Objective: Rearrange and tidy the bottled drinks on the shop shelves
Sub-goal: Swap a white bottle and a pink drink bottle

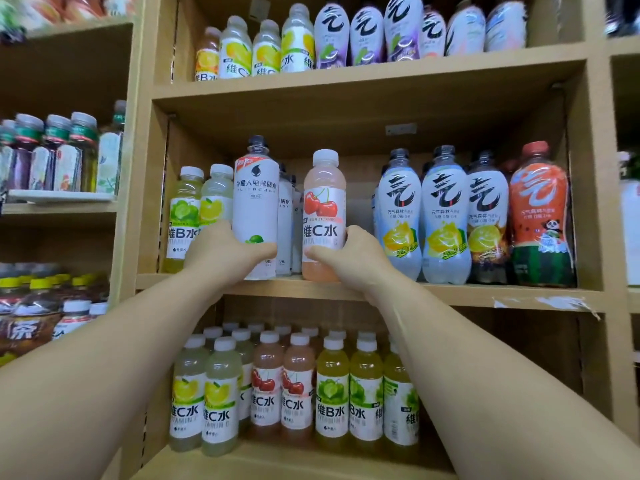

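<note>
The tall white bottle [255, 202] with a black cap and the shorter pink cherry bottle [324, 202] with a white cap stand side by side, upright, near the front edge of the middle shelf [467, 294]. The left hand [221, 251] grips the white bottle low down, thumb across its front and fingers curled round its left side. The right hand [349, 254] grips the cherry bottle the same way from the right, thumb on the label. Both bottle bases are level with the shelf board, though from this low angle it is hard to tell whether they rest on it or are raised a little.

Just behind the gap between the two held bottles stand more white bottles [284, 216] of the tall kind. To the left of the white bottle are a lime bottle [183, 216] and a lemon bottle [216, 199], close together. To the right of the cherry bottle, past a gap, stand three curvy lemon soda bottles [446, 216] in a row, and beside them an orange bottle [540, 216] with a panda and watermelon on its label.

The shelf above holds a row of lemon bottles [266, 50] and curvy white bottles [367, 32]. The lower shelf [277, 462] carries rows of lemon, cherry and green-label bottles [298, 389], several deep. On the left, a separate set of shelves holds dark tea bottles [69, 154] with green collars.
</note>
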Tool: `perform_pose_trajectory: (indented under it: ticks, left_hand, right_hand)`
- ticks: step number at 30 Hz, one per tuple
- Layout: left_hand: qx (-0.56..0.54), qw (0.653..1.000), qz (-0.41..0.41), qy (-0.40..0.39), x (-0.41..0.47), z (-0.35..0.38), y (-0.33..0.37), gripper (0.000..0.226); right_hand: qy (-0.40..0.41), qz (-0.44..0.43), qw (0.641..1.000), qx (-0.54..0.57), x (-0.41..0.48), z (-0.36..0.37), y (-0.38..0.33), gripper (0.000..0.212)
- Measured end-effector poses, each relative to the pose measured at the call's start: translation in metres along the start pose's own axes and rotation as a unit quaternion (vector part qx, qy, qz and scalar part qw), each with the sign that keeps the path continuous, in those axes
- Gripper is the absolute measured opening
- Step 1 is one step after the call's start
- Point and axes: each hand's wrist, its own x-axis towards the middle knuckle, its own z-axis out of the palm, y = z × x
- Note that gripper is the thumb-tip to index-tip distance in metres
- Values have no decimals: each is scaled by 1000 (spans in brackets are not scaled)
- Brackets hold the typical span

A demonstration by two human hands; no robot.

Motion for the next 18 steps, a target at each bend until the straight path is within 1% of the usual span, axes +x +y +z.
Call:
perform_pose_trajectory:
  ticks: [6,10,12,15,18]
  left_hand:
    - [-30,999,26,8,-20,-29,2,47]
    - [-65,998,22,14,-33,-54,-3,42]
    - [-85,996,24,7,-41,-65,-7,42]
    - [-87,996,23,3,-57,-82,-12,41]
    - [-87,996,14,4,-82,-94,-26,45]
  right_hand:
    - [20,-3,1000,0,-7,-3,-3,56]
    - [29,-20,999,22,-19,-7,-6,47]
    - [39,-33,998,40,-28,-9,-9,44]
    - [50,-54,996,59,-51,-14,-17,42]
    - [46,-76,992,86,-84,-18,-19,39]
